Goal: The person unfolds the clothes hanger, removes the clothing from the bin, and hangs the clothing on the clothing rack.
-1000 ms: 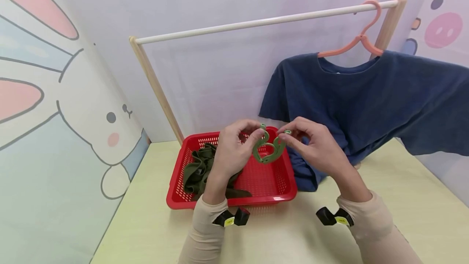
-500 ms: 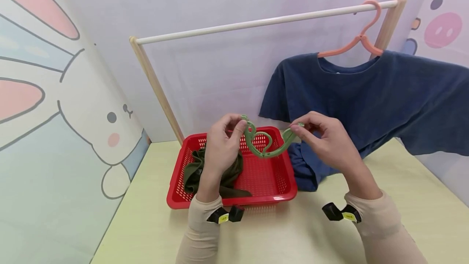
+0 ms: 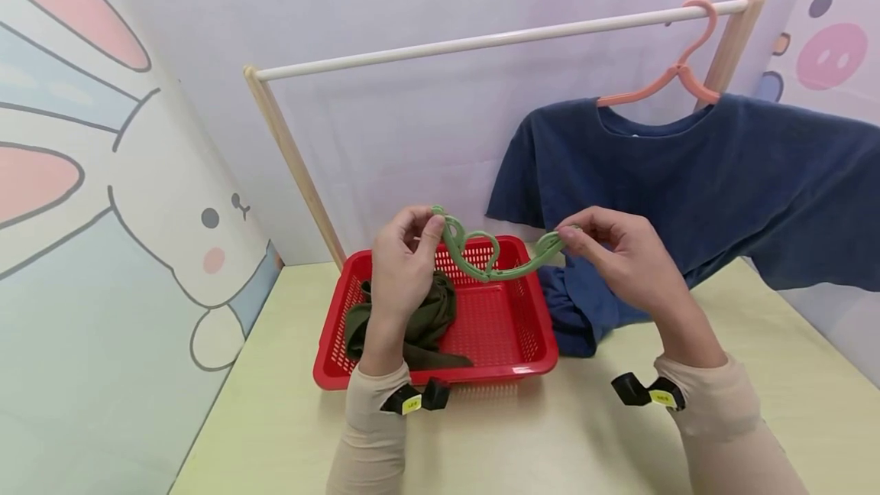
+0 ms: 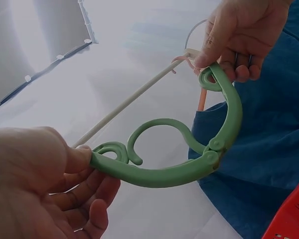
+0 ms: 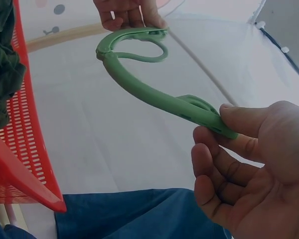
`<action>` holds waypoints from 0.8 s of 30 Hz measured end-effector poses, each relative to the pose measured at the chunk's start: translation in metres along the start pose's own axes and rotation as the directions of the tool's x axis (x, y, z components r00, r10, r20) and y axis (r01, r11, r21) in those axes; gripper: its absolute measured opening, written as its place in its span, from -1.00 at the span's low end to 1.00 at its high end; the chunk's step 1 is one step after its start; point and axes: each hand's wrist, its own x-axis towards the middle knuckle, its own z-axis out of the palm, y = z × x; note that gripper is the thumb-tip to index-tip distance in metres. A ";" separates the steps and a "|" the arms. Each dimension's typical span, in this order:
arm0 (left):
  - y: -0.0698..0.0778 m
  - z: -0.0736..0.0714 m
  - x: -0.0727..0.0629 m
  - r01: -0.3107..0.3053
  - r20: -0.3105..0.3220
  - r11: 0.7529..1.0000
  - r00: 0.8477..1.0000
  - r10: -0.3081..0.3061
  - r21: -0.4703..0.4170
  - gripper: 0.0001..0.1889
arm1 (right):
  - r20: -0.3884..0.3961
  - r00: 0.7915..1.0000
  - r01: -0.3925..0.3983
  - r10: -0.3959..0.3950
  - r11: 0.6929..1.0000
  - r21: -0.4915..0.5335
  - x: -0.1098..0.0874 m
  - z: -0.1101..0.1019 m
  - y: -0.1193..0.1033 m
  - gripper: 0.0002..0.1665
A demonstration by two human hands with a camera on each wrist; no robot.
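A green folding hanger (image 3: 505,274) is held up above the red basket, its arms spread into a shallow curve with the hook curling up at the middle. My left hand (image 3: 406,266) pinches one arm's end between thumb and fingers. At the opposite end, my right hand (image 3: 622,254) pinches the other arm tip. The left wrist view shows the central joint of the green hanger (image 4: 164,174) and its hook between the two arms. In the right wrist view, the thumb and index finger of my right hand (image 5: 259,159) grip the hanger's end.
Below the hands stands a red basket (image 3: 539,327) with a dark green garment (image 3: 433,319) in its left part. Behind runs a white rail (image 3: 440,48) on wooden posts. A navy T-shirt (image 3: 660,197) hangs at its right on a coral hanger (image 3: 694,86), its lower part resting on the table.
Both hands have moved apart, the left to the left and the right to the right. The green hanger has unfolded from a tight U into a wide curve and risen slightly.
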 end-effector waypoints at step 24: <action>0.002 -0.002 0.001 0.007 -0.051 0.998 0.999 -0.010 -0.067 -0.79 | -0.023 0.968 -0.231 0.251 0.920 0.317 0.003 0.000 0.006 -0.65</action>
